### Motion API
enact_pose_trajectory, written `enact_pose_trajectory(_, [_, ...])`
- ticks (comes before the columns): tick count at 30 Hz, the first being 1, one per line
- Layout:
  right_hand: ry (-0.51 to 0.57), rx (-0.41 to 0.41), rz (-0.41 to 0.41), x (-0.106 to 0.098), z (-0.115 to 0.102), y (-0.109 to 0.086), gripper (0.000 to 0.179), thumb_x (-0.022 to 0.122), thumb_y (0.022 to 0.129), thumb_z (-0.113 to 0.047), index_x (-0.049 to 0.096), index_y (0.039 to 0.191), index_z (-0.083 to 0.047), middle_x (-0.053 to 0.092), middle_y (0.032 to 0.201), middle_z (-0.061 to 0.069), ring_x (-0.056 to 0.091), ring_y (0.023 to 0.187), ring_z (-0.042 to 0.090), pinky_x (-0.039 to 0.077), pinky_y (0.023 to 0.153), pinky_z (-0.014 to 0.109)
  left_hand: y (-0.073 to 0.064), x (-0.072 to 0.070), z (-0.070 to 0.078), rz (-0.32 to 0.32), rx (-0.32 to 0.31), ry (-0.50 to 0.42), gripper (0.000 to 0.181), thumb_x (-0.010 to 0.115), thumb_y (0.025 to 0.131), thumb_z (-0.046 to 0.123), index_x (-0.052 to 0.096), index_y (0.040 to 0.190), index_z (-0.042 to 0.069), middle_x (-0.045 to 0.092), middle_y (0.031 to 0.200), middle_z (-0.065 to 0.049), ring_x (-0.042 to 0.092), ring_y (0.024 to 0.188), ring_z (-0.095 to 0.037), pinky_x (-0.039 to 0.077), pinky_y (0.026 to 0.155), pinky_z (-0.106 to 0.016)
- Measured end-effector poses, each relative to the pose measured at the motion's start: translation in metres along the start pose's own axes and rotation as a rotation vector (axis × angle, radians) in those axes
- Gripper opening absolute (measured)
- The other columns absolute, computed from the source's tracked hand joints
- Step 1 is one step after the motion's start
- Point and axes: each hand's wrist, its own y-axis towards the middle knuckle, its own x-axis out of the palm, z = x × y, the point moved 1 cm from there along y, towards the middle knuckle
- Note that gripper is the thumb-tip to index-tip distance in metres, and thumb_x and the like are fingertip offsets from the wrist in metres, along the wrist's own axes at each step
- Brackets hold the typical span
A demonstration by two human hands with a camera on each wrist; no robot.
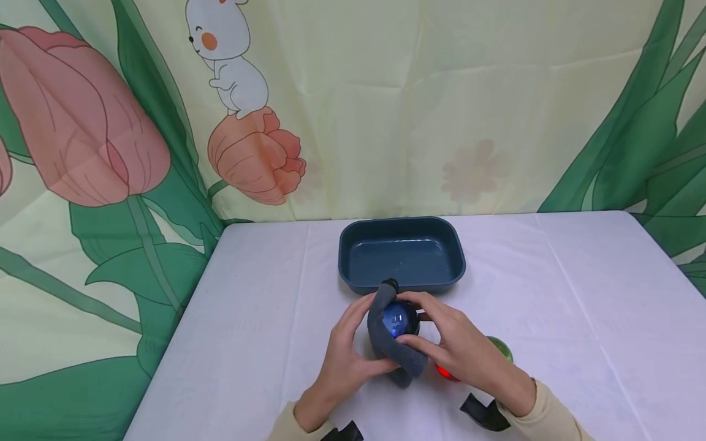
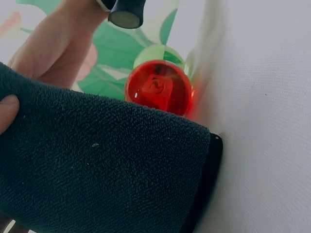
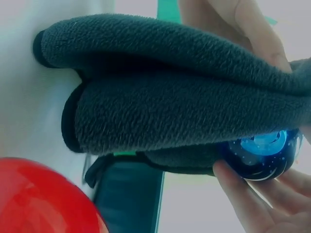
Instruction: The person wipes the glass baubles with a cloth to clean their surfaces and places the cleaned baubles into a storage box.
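My left hand (image 1: 347,349) grips a dark grey-blue towel (image 1: 380,331), its thumb on the near side and fingers along the far left. The towel is bent round the left and near sides of a shiny blue glass-like ball (image 1: 396,320). My right hand (image 1: 452,334) holds the ball from the right, between thumb and fingers. In the right wrist view, the towel (image 3: 160,107) hangs in folds, covering part of the speckled blue ball (image 3: 262,150), whose lower side rests against the right hand's fingers (image 3: 248,204).
A red translucent round object (image 2: 158,87) and a green one (image 1: 501,348) stand on the white-covered table (image 1: 248,306), partly behind the right forearm in the head view. Beyond the hands sits a dark blue rectangular basin (image 1: 401,285). A printed curtain (image 1: 358,122) hangs behind.
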Motion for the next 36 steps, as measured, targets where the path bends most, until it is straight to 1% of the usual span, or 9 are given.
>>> enact_pose_trajectory(3, [0.014, -0.011, 0.024, 0.001, -0.001, 0.000, 0.053, 0.079, 0.085, -0.027, 0.055, 0.130, -0.013, 0.062, 0.128, 0.000, 0.065, 0.108, 0.016, 0.060, 0.085, 0.029, 0.001, 0.001, -0.001, 0.005, 0.034, 0.006, 0.092, 0.093, 0.068, 0.015, 0.046, 0.147, 0.015, 0.051, 0.144, -0.004, 0.050, 0.133, -0.022, 0.043, 0.112, -0.043])
enact_pose_trajectory(6, [0.052, 0.005, 0.026, 0.002, -0.003, 0.001, 0.050, 0.079, 0.085, -0.026, 0.057, 0.127, -0.013, 0.063, 0.127, 0.001, 0.066, 0.107, 0.018, 0.060, 0.085, 0.029, 0.001, 0.002, -0.001, 0.019, 0.053, 0.020, 0.092, 0.093, 0.067, 0.014, 0.047, 0.146, 0.014, 0.053, 0.142, -0.005, 0.051, 0.131, -0.022, 0.044, 0.111, -0.042])
enact_pose_trajectory(11, [0.157, 0.040, 0.007, 0.000, -0.002, 0.000, 0.048, 0.078, 0.085, -0.027, 0.058, 0.128, -0.014, 0.063, 0.127, 0.002, 0.064, 0.110, 0.019, 0.059, 0.087, 0.030, 0.001, 0.003, -0.001, 0.056, 0.054, 0.030, 0.088, 0.094, 0.064, 0.016, 0.051, 0.141, 0.015, 0.058, 0.136, -0.004, 0.055, 0.126, -0.021, 0.046, 0.109, -0.043])
enact_pose_trajectory(15, [0.256, 0.067, -0.038, -0.004, 0.001, -0.002, 0.048, 0.075, 0.089, -0.025, 0.058, 0.132, -0.016, 0.061, 0.131, 0.001, 0.062, 0.115, 0.015, 0.058, 0.089, 0.028, 0.001, 0.003, 0.000, 0.091, 0.073, 0.031, 0.087, 0.095, 0.062, 0.016, 0.053, 0.138, 0.013, 0.061, 0.132, -0.005, 0.057, 0.122, -0.021, 0.048, 0.105, -0.041])
enact_pose_trajectory(20, [0.346, 0.095, -0.133, -0.011, 0.005, -0.004, 0.052, 0.071, 0.092, -0.024, 0.053, 0.141, -0.019, 0.055, 0.142, 0.003, 0.058, 0.124, 0.013, 0.056, 0.094, 0.029, 0.001, 0.001, 0.003, 0.118, 0.087, 0.036, 0.087, 0.096, 0.059, 0.014, 0.055, 0.136, 0.011, 0.062, 0.130, -0.007, 0.058, 0.120, -0.022, 0.049, 0.103, -0.041])
enact_pose_trajectory(24, [0.372, 0.087, -0.180, -0.016, 0.007, -0.006, 0.054, 0.070, 0.093, -0.022, 0.051, 0.144, -0.019, 0.051, 0.147, 0.007, 0.055, 0.127, 0.008, 0.053, 0.097, 0.024, 0.001, 0.001, 0.003, 0.113, 0.082, 0.026, 0.087, 0.096, 0.059, 0.014, 0.055, 0.136, 0.011, 0.062, 0.130, -0.007, 0.058, 0.121, -0.022, 0.049, 0.104, -0.042])
enact_pose_trajectory(30, [0.362, 0.072, -0.152, -0.014, 0.012, -0.005, 0.052, 0.070, 0.093, -0.019, 0.054, 0.142, -0.014, 0.054, 0.143, 0.010, 0.056, 0.123, 0.003, 0.054, 0.094, 0.023, 0.001, 0.001, 0.002, 0.107, 0.069, -0.016, 0.085, 0.094, 0.062, 0.012, 0.055, 0.137, 0.011, 0.062, 0.131, -0.007, 0.057, 0.122, -0.023, 0.047, 0.106, -0.042])
enact_pose_trajectory(33, [0.375, 0.087, -0.137, -0.011, 0.013, -0.005, 0.051, 0.070, 0.092, -0.017, 0.055, 0.141, -0.012, 0.056, 0.141, 0.012, 0.058, 0.120, 0.007, 0.054, 0.093, 0.022, 0.001, 0.001, 0.001, 0.110, 0.061, -0.054, 0.084, 0.093, 0.063, 0.009, 0.054, 0.138, 0.010, 0.061, 0.132, -0.008, 0.057, 0.122, -0.023, 0.046, 0.107, -0.039])
enact_pose_trajectory(36, [0.391, 0.112, -0.133, -0.009, 0.014, -0.004, 0.051, 0.070, 0.092, -0.017, 0.054, 0.141, -0.010, 0.056, 0.140, 0.014, 0.060, 0.119, 0.017, 0.055, 0.093, 0.024, 0.002, 0.000, 0.001, 0.110, 0.067, -0.072, 0.083, 0.092, 0.064, 0.007, 0.054, 0.138, 0.009, 0.061, 0.132, -0.009, 0.057, 0.122, -0.023, 0.047, 0.107, -0.037])
